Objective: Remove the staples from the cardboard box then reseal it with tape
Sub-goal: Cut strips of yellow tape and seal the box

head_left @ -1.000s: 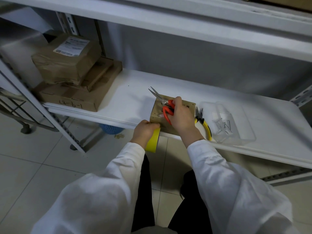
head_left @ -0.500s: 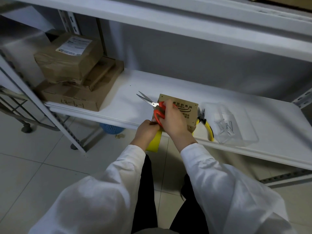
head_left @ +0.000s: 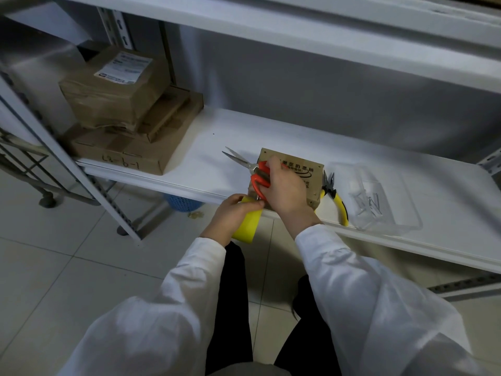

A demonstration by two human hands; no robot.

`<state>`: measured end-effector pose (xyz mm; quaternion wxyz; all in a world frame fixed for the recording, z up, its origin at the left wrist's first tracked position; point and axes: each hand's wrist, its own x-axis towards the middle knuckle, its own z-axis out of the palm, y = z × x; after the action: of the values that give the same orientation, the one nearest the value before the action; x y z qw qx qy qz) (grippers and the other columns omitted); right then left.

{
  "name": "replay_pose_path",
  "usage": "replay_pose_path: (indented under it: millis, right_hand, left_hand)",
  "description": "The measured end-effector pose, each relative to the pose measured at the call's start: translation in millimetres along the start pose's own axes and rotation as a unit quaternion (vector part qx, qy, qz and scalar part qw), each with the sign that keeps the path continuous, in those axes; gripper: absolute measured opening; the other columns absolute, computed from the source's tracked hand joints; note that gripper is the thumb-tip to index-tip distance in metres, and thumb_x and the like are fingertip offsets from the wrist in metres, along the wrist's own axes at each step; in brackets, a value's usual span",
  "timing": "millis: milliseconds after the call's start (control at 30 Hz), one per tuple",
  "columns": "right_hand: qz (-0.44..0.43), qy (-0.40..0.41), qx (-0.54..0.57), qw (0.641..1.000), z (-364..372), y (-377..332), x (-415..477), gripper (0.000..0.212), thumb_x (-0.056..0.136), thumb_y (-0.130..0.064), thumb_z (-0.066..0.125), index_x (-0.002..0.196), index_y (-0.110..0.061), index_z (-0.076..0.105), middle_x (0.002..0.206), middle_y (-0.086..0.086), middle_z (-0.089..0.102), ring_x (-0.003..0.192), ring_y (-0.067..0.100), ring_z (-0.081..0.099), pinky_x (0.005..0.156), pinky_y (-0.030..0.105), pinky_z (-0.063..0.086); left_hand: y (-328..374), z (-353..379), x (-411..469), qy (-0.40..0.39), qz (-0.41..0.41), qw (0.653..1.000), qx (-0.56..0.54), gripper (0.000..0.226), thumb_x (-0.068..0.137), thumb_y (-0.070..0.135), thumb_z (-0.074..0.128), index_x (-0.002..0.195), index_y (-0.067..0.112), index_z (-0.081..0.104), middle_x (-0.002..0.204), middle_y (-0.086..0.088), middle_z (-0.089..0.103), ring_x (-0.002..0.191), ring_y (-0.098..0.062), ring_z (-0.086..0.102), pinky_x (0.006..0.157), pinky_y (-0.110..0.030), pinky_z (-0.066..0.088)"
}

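Observation:
A small printed cardboard box [head_left: 303,166] sits at the front edge of the white shelf [head_left: 233,137]. My right hand [head_left: 284,189] lies over the box's left side and grips red-handled scissors [head_left: 250,169], whose open blades point up and to the left. My left hand [head_left: 230,215] holds a yellow tape roll [head_left: 248,226] just below the shelf edge, at the box's near left corner. A thin strip seems to run from the roll up to the box, partly hidden by my hands.
Yellow-handled pliers [head_left: 336,196] lie right of the box. Beside them stands a clear plastic tray [head_left: 401,213] with several staples in it. Stacked cardboard parcels [head_left: 122,118] fill the shelf's left end. A blue basket [head_left: 183,203] sits on the tiled floor below.
The scissors have swung down and left, from above the box top to its left side. My left hand with the tape roll has risen to the box's near corner.

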<state>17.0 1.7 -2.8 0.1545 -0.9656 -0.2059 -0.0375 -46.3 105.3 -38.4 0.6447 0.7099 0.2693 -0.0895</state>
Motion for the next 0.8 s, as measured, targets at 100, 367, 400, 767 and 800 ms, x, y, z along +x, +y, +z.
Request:
replay_pose_path:
  millis: [100,367,400,767,800]
  right_hand:
    - [-0.005,-0.011,0.0,1.0,-1,0,0,0.04,0.089,-0.034,0.059,0.119,-0.013,0.042,0.106,0.008,0.064,0.093,0.028,0.062,0.061,0.03,0.039]
    - [0.003,-0.015,0.003,1.0,-4,-2,-1,0.039,0.09,-0.031,0.06,0.12,-0.014,0.041,0.107,0.007,0.063,0.094,0.026,0.062,0.063,0.029,0.04]
    - [0.004,-0.014,0.003,1.0,-4,-2,-1,0.039,0.09,-0.03,0.06,0.12,-0.014,0.041,0.107,0.008,0.063,0.094,0.026,0.062,0.063,0.029,0.041]
    - [0.077,0.006,0.312,0.947,-40,9,0,0.039,0.082,-0.027,0.073,0.092,-0.016,0.037,0.069,-0.015,0.057,0.06,-0.005,0.055,0.049,0.01,0.036]
    - [0.089,0.011,0.314,0.945,-47,12,-1,0.045,0.076,-0.033,0.078,0.091,-0.016,0.039,0.07,-0.012,0.055,0.062,0.001,0.053,0.05,0.015,0.036]
  left_hand:
    - [-6,5,-2,0.01,-0.008,1.0,0.0,0.022,0.07,0.036,0.073,0.077,0.02,0.06,0.087,-0.002,0.063,0.091,-0.023,0.059,0.089,-0.036,0.046]
    - [-7,12,5,0.048,0.005,0.999,-0.006,0.013,0.082,0.023,0.066,0.089,0.016,0.058,0.093,-0.005,0.06,0.091,-0.021,0.055,0.08,-0.027,0.038]
    - [-6,12,5,0.048,0.01,0.999,-0.006,0.012,0.083,0.023,0.066,0.089,0.016,0.059,0.093,-0.005,0.059,0.09,-0.021,0.054,0.08,-0.027,0.038]
    - [-6,19,2,0.07,0.046,0.996,-0.029,0.019,0.078,0.022,0.072,0.069,0.018,0.057,0.073,0.004,0.057,0.082,-0.018,0.054,0.079,-0.027,0.04]
    - [-5,19,3,0.07,0.044,0.996,-0.026,0.018,0.078,0.022,0.073,0.069,0.018,0.057,0.074,0.004,0.057,0.083,-0.019,0.054,0.08,-0.028,0.041]
